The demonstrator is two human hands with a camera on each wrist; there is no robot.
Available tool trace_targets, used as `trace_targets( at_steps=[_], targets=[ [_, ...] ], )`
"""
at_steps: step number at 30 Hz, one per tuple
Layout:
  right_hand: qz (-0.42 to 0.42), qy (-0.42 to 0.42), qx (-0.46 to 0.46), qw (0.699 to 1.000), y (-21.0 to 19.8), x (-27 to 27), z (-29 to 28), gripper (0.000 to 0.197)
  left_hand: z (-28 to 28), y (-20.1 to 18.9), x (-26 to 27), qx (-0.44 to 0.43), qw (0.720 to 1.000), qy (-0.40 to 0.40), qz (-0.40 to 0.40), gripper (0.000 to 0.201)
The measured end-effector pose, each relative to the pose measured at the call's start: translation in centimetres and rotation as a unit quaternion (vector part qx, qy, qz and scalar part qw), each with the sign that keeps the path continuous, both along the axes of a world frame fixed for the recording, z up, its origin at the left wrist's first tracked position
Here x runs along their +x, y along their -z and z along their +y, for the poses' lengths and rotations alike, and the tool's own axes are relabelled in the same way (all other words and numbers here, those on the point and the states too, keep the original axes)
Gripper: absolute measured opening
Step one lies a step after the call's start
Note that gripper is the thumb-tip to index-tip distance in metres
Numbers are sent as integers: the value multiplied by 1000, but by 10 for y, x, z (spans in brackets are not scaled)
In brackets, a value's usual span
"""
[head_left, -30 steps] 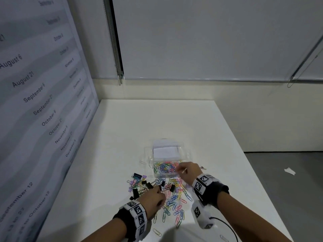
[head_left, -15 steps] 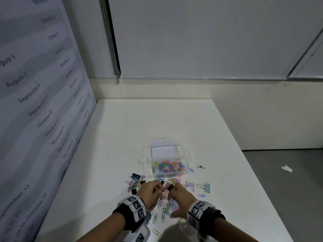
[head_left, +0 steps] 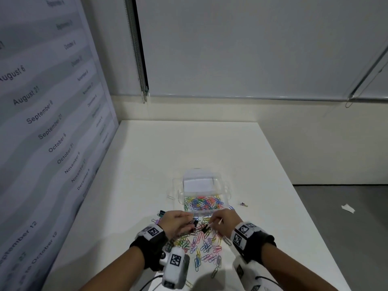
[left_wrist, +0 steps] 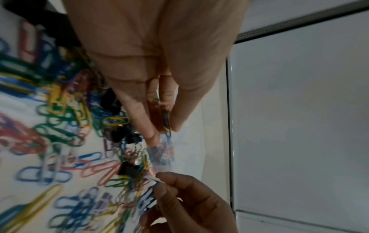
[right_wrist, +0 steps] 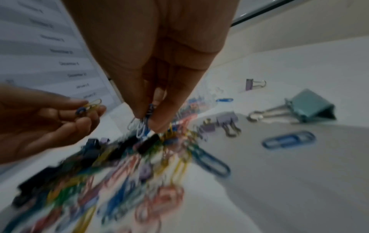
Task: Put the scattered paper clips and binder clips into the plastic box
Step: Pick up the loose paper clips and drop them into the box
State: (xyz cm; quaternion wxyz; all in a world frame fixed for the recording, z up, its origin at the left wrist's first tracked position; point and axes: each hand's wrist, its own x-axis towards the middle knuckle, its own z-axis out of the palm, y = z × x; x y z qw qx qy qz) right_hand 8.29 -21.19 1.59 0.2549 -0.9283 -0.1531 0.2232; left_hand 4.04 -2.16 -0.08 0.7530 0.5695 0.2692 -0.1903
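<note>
The clear plastic box point(head_left: 224, 191) stands open mid-table, its front half full of coloured paper clips point(head_left: 202, 203). Just in front of it lies a scattered pile of paper clips point(head_left: 204, 247) with black binder clips point(head_left: 205, 227) among them. My left hand point(head_left: 191, 223) hovers over the pile's far left and pinches a few coloured paper clips point(left_wrist: 166, 122). My right hand point(head_left: 212, 224), a little to the right, pinches white and blue paper clips point(right_wrist: 142, 126). A teal binder clip point(right_wrist: 311, 105) and purple binder clips point(right_wrist: 227, 121) lie right of the pile.
A small clip point(head_left: 243, 204) lies alone to the right of the box. A wall panel printed with dates point(head_left: 52, 133) runs along the table's left edge. The table's right edge point(head_left: 294, 196) drops to grey floor with a paper scrap point(head_left: 348, 207).
A second ago my right hand was at the box; it came back to the pile. Since half a second ago both hands have risen slightly toward the box with clips pinched.
</note>
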Motion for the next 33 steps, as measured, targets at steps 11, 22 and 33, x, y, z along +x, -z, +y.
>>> trace_targets(
  at_steps=[11, 22, 33],
  targets=[
    [-32, 84, 16, 996, -20, 62, 21, 22, -6, -27, 54, -8, 999, -45, 16, 18],
    [58, 11, -161, 985, 15, 71, 57, 29, 8, -35, 53, -76, 996, -7, 40, 38],
    [61, 14, -148, 987, 10, 78, 58, 29, 30, -6, -1, 276, 914, 287, -77, 13]
  ],
)
